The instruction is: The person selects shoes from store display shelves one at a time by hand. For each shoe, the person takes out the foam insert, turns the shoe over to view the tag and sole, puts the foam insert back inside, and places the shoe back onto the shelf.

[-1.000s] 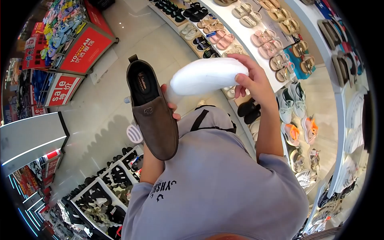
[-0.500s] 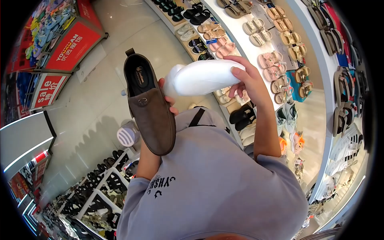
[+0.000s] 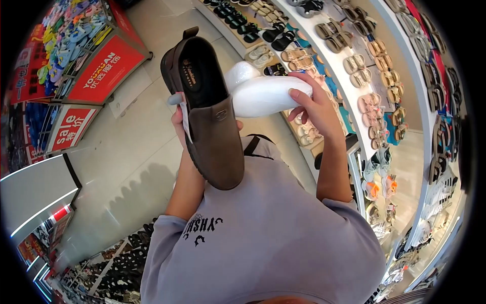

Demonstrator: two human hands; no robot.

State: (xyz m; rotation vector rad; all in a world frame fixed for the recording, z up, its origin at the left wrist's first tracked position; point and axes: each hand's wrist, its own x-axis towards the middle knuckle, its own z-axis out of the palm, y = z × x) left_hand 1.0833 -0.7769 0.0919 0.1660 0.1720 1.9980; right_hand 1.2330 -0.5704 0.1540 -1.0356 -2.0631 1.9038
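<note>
Brown shoe [image 3: 216,147] turned; more of left side showing.

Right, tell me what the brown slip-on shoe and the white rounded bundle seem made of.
Brown slip-on shoe: upper probably leather or imitation leather, matte, judging by its smooth, low-sheen surface; the look doesn't settle which.

White rounded bundle: outside perhaps thin paper or soft plastic film, smooth, with a slight sheen; whatever fills it is hidden.
</note>
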